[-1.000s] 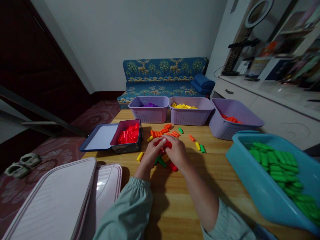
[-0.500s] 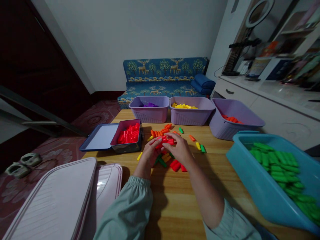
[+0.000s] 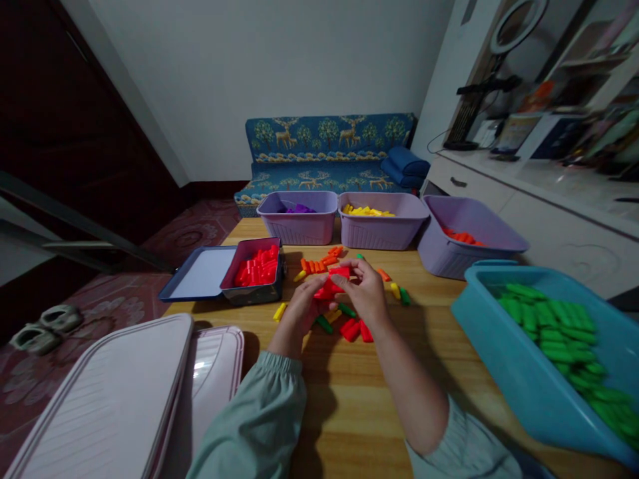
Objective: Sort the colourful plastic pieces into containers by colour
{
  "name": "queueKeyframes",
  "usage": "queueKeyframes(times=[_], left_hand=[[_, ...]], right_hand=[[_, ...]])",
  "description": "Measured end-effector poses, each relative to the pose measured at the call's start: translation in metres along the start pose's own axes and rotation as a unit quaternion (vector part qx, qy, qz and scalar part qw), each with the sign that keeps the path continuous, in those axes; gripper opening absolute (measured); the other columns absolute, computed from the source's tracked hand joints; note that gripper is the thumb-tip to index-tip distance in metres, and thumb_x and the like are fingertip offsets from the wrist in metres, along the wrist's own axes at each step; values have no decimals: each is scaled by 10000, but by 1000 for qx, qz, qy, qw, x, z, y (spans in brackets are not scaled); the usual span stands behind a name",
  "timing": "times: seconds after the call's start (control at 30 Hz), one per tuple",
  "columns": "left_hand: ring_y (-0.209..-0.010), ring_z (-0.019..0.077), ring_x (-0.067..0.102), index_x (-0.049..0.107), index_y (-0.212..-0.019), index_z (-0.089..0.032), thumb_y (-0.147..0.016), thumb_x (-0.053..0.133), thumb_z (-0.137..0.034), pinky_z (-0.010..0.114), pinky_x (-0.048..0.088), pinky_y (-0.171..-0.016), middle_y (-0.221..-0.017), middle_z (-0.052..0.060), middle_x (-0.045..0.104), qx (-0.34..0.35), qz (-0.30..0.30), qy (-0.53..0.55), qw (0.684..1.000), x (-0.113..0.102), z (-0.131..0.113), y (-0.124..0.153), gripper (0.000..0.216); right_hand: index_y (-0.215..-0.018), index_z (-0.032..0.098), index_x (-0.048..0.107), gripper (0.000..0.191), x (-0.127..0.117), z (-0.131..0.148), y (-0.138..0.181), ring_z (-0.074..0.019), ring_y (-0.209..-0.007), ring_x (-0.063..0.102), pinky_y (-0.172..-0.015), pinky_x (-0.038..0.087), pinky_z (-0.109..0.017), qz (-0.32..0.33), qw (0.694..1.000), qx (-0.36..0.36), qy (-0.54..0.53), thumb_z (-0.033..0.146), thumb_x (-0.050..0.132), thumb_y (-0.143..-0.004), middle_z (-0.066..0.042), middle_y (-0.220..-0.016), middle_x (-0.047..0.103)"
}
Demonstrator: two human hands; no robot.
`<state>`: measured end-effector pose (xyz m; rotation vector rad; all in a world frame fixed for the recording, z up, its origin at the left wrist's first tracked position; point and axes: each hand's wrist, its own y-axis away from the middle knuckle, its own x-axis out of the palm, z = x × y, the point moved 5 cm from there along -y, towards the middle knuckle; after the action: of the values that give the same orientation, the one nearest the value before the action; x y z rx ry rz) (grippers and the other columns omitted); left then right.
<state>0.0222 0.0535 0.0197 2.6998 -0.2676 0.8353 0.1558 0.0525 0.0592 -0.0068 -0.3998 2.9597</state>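
Both hands meet above the middle of the wooden table (image 3: 349, 399). My left hand (image 3: 299, 309) and my right hand (image 3: 367, 293) are closed together on a small bunch of red pieces (image 3: 332, 285), lifted a little off the table. Beneath and around them lie loose pieces: red ones (image 3: 354, 329), green ones (image 3: 324, 324), a yellow one (image 3: 279, 311) and orange ones (image 3: 319, 265). A small tin (image 3: 254, 269) holding red pieces stands just left of the hands.
Three lilac bins stand at the table's far edge: purple pieces (image 3: 298, 216), yellow pieces (image 3: 382, 219), orange-red pieces (image 3: 466, 243). A blue tub (image 3: 544, 346) of green pieces is at right. White lids (image 3: 120, 399) lie at left. A sofa (image 3: 329, 156) is behind.
The hands gathered red pieces from the pile and lifted them together off the table; more loose red pieces now show below the right hand.
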Motion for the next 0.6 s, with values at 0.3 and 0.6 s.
queueKeyframes(times=[0.3,0.6], left_hand=[[-571,125,663,635,-1024,-128,-869,601,-357,178,529,-458,-784,60,697,-51,15,41,998,6,-1,3,279],[-604,125,652,610,-1133,-118,-791,687,-373,187,514,-485,-855,93,709,97,-55,-31,993,-2,-38,10,434]], right_hand=[[-1044,188,691,459,15,-15,5,-224,-890,675,-627,558,-298,77,996,46,-24,558,620,-781,-91,-1096,703],[-916,162,708,544,-2,-37,-2,-256,-966,675,-819,530,-358,14,994,93,-49,652,650,-688,-106,-1005,730]])
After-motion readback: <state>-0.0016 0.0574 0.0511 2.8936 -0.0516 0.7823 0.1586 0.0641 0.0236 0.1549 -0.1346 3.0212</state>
